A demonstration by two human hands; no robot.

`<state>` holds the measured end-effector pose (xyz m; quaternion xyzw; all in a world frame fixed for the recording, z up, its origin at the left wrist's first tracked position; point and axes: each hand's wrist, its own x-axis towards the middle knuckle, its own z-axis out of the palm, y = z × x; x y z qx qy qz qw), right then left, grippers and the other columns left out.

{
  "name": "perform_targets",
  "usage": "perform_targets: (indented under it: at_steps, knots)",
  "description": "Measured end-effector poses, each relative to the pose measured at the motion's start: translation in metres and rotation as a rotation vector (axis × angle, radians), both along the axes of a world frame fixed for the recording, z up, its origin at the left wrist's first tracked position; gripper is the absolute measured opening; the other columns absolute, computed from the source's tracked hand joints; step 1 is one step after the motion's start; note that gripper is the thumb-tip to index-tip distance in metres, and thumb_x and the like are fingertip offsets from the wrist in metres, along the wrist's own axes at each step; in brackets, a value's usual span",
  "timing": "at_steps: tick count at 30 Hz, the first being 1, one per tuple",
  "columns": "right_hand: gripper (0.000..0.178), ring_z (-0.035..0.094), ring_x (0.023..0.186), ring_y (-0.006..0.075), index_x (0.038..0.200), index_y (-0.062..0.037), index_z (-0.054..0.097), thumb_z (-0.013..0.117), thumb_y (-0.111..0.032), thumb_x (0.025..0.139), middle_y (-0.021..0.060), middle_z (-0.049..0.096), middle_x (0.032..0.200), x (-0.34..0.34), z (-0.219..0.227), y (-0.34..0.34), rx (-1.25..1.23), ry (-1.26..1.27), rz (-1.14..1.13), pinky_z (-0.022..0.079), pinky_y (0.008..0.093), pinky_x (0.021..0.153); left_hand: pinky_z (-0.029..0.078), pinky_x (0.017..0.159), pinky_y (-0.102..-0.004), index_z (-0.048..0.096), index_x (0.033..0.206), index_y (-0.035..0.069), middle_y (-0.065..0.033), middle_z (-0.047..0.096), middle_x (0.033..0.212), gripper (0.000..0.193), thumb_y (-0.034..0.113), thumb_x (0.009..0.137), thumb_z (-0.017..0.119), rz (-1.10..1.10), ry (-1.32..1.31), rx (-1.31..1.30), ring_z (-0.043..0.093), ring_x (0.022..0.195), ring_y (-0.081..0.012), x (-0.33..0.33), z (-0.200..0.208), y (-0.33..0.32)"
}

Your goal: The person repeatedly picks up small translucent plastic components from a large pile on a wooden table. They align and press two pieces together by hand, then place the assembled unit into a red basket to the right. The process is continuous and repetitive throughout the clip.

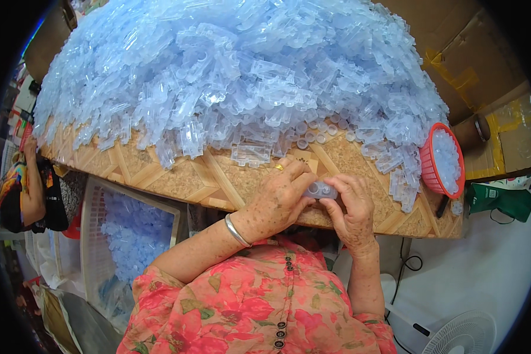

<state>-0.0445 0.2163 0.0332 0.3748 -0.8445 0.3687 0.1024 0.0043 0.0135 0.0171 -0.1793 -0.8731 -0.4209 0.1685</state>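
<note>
At the near edge of the table, a small clear plastic piece with round openings [320,190] is held between my two hands. The fingers of my left hand [277,197] curl round its left end, with the thumb pressed on the near side. My right hand [353,211] pinches its right end between thumb and fingers. Just beyond my hands lie several loose round clear caps [310,136] and a flat clear plastic piece [251,154]. Behind them rises a large heap of bluish clear plastic pieces [236,71].
The wood-patterned tabletop [153,171] curves along the front. A red basket [429,162] of small clear parts stands at its right end, near a dark stick-like object [442,206]. Below left is a white crate [92,236] of plastic parts. A white fan [463,336] stands lower right; another person's arm [34,189] shows far left.
</note>
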Motion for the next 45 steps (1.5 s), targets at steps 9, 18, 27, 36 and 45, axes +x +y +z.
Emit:
perform_targets:
  at_steps: [9,18,27,36,45]
  knots:
    - [0.035,0.061,0.105,0.0325,0.115,-0.0038,0.068,0.078,-0.015,0.083,0.0117,0.066,0.114,-0.016,0.011,0.006,0.095,-0.115,0.066,0.048,0.0432,0.09,0.051,0.081,-0.0462,0.06,0.116,0.0,-0.0191,0.057,0.11,0.041,0.004,0.078,0.078,0.026,0.049,-0.073,0.059,0.097,-0.0405,-0.002,-0.004,0.003]
    - [0.032,0.057,0.101,0.0291,0.119,-0.0066,0.069,0.072,-0.017,0.089,0.01,0.062,0.103,-0.081,0.0,-0.004,0.541,0.409,-0.296,0.045,0.0431,0.092,0.052,0.085,-0.0472,0.061,0.118,0.001,-0.0202,0.058,0.115,0.041,0.008,0.081,0.078,0.016,0.062,-0.019,0.061,0.101,-0.0417,-0.002,-0.007,0.002]
    - [0.015,0.06,0.093,0.0265,0.095,-0.0086,0.07,0.077,-0.013,0.083,0.0071,0.064,0.093,-0.061,-0.002,0.005,0.386,0.354,-0.244,0.046,0.0408,0.087,0.053,0.087,-0.0464,0.061,0.122,0.002,-0.0201,0.06,0.118,0.045,0.01,0.082,0.079,0.03,0.062,0.004,0.063,0.104,-0.0409,0.001,-0.01,0.001]
    - [0.023,0.06,0.065,0.0131,0.091,0.0032,0.072,0.07,-0.02,0.091,0.0065,0.068,0.071,-0.039,0.021,0.053,0.162,-0.686,-0.207,0.049,0.0324,0.063,0.053,0.085,-0.0449,0.062,0.121,0.003,-0.0172,0.063,0.113,0.045,0.009,0.08,0.08,0.031,0.027,-0.002,0.063,0.103,-0.0386,0.002,-0.005,0.0]
    - [0.022,0.067,0.068,0.0255,0.099,-0.0035,0.074,0.073,-0.023,0.089,0.0106,0.069,0.073,-0.061,0.013,0.082,0.384,-0.426,-0.417,0.052,0.0403,0.068,0.054,0.084,-0.0443,0.062,0.12,0.003,-0.017,0.064,0.111,0.045,0.007,0.079,0.08,0.023,0.023,-0.003,0.064,0.101,-0.0378,0.0,-0.004,0.001]
